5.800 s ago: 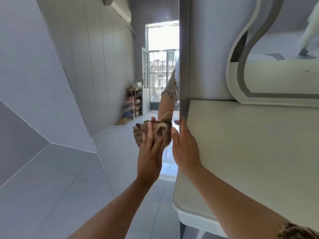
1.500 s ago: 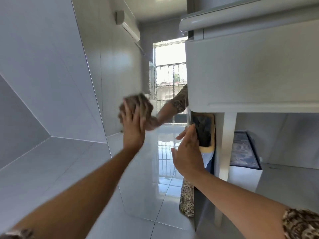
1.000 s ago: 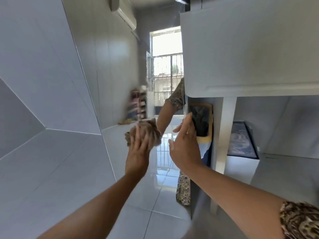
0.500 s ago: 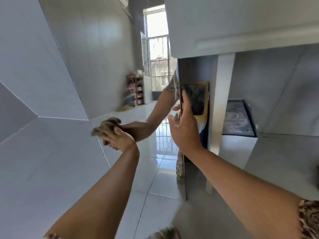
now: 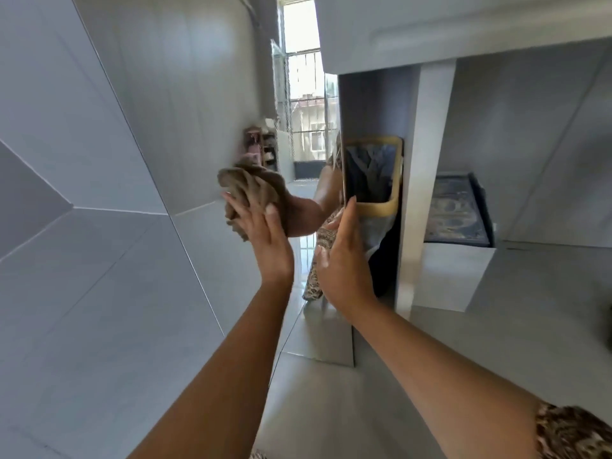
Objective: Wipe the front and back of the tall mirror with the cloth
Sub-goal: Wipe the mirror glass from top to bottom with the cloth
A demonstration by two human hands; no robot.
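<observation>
Grey wall panels and pale floor tiles fill the left of the view, much of it a reflection in the tall mirror (image 5: 212, 134), which stands on the floor beside a white dresser. Left of centre, the left hand (image 5: 265, 240) presses a bunched brown cloth (image 5: 248, 193) flat against the glass with open fingers. Just to its right, the right hand (image 5: 341, 263) grips the mirror's right edge, thumb on the front side, steadying it. Further right, a yellow-rimmed basket (image 5: 381, 177) sits under the dresser (image 5: 430, 34). To wipe well, I judge, keep the palm spread, overlap the strokes, and hold the edge firmly so the mirror does not tip.
</observation>
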